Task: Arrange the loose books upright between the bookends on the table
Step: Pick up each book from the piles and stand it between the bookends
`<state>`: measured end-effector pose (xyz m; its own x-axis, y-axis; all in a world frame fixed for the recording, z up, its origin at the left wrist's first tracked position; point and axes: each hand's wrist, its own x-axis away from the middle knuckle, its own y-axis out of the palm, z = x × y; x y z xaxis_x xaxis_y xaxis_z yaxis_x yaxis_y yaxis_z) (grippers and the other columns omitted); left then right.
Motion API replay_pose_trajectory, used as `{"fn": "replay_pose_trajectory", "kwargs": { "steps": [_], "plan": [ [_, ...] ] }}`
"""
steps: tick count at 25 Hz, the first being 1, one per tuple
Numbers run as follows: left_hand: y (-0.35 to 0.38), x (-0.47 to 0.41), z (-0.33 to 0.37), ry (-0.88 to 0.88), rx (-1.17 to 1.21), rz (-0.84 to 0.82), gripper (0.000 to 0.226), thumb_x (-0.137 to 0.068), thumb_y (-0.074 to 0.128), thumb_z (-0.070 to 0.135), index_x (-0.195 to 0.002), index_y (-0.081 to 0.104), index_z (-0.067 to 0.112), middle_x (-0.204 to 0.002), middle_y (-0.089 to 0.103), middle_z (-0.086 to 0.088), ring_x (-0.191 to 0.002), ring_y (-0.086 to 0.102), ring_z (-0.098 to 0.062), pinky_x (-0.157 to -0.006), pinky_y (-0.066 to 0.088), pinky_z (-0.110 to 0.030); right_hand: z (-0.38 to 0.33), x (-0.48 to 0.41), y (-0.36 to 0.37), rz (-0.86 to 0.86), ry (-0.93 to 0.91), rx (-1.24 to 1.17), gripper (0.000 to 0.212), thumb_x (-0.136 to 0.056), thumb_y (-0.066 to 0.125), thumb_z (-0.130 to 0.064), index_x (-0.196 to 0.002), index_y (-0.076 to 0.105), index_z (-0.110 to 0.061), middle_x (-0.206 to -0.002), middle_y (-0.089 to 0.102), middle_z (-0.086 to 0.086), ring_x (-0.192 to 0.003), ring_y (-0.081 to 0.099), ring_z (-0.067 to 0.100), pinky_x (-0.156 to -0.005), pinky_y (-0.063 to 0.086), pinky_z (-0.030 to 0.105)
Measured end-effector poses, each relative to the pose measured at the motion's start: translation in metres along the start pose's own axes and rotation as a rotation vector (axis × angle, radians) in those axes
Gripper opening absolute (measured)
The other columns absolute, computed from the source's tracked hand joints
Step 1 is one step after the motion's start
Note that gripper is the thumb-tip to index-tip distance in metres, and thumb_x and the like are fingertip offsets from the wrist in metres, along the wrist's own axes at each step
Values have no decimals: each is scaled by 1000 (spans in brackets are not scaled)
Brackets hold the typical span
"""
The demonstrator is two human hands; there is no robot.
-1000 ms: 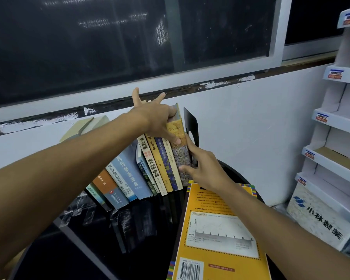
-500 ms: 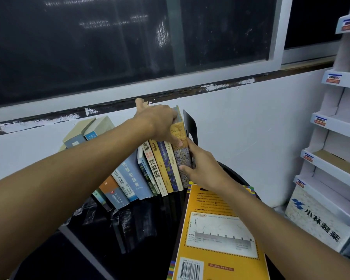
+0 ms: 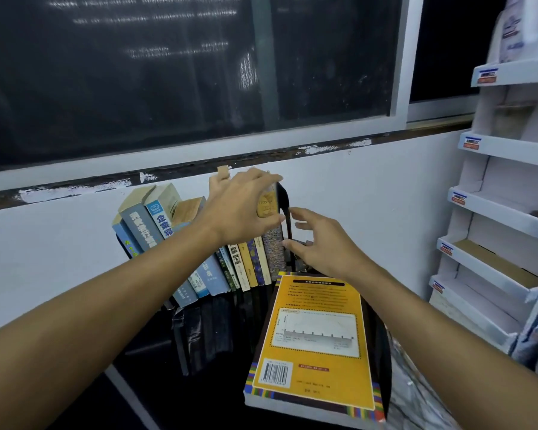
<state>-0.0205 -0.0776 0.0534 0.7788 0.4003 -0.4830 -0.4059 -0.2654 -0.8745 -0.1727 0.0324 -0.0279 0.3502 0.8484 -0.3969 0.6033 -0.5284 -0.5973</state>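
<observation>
A row of books (image 3: 249, 265) stands on the black glossy table (image 3: 205, 352), leaning a little to the left. My left hand (image 3: 241, 206) reaches over the tops of the right-hand books, fingers behind them and thumb on the spine of the yellow-brown book (image 3: 266, 206) at the row's right end. That book stands against the black bookend (image 3: 284, 209). Just right of the bookend, my right hand (image 3: 322, 246) hovers with fingers spread, holding nothing. A large yellow book (image 3: 316, 339) lies flat at the front right of the table.
Taller grey and blue books (image 3: 148, 218) stand at the row's left end. A white wall and a dark window sill (image 3: 199, 164) run close behind the table. White cardboard display shelves (image 3: 497, 212) stand at the right.
The row has been pushed more upright against the right bookend. My right hand has come off the end book and spread its fingers. My left hand stays on the book tops.
</observation>
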Motion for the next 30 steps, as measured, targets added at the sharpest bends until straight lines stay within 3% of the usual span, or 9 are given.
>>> {"fn": "replay_pose_trajectory", "kwargs": {
  "steps": [7,12,16,24,30],
  "plan": [
    [-9,48,23,-35,161,39,75,-89,64,59,-154,36,32,-157,40,8,-143,40,-14,-114,38,-48,-19,34,-30,45,-34,66,75,-95,72,-36,-158,33,-26,-160,41,-3,-144,41,13,-117,42,44],
    [-2,86,37,-58,263,1,74,-91,62,58,-155,34,33,-160,35,9,-146,32,-11,-116,30,-34,-28,56,-43,48,-72,116,70,-96,70,-38,-157,36,-30,-160,41,-7,-146,38,14,-119,38,45],
    [9,106,42,-96,309,-29,76,-91,61,60,-156,33,32,-161,33,8,-146,32,-12,-117,31,-35,-25,69,-44,19,-52,175,68,-96,68,-42,-156,38,-31,-161,40,-7,-147,38,15,-119,38,44],
    [46,126,40,-226,366,-218,79,-90,58,65,-157,27,37,-166,23,6,-152,25,-18,-120,29,-43,11,96,-30,-81,77,200,66,-97,67,-42,-155,40,-25,-157,42,-4,-143,42,16,-108,34,25],
    [72,129,38,-281,414,-331,82,-91,57,66,-158,22,35,-166,24,3,-153,20,-19,-122,25,-46,33,105,-24,-142,141,221,69,-96,66,-46,-155,39,-23,-159,39,-2,-144,40,17,-113,33,28]
  ]
}}
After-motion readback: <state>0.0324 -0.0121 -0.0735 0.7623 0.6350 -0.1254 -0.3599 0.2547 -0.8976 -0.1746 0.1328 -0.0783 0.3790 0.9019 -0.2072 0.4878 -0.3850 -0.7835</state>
